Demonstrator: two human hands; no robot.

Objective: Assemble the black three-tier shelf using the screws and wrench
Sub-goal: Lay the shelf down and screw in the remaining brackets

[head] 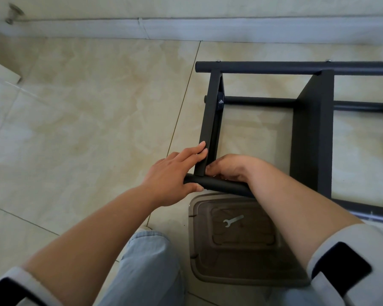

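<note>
Wrench [233, 220] idle on brown tray [248, 274], below shelf [312, 133]. Shelf on floor, half-built. Left hand [175, 173] flat against end panel, thumb under near tube. Right hand [228, 167] curled at joint, likely seating screw; wrench needed next.

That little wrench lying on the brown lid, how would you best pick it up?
Pinch the wrench by its straight handle, coming from above. It lies flat on the brown lid, so only its top and thin edges are free. The handle's upper-right end is probably easiest, being clear of the forked jaw at lower left.
</note>
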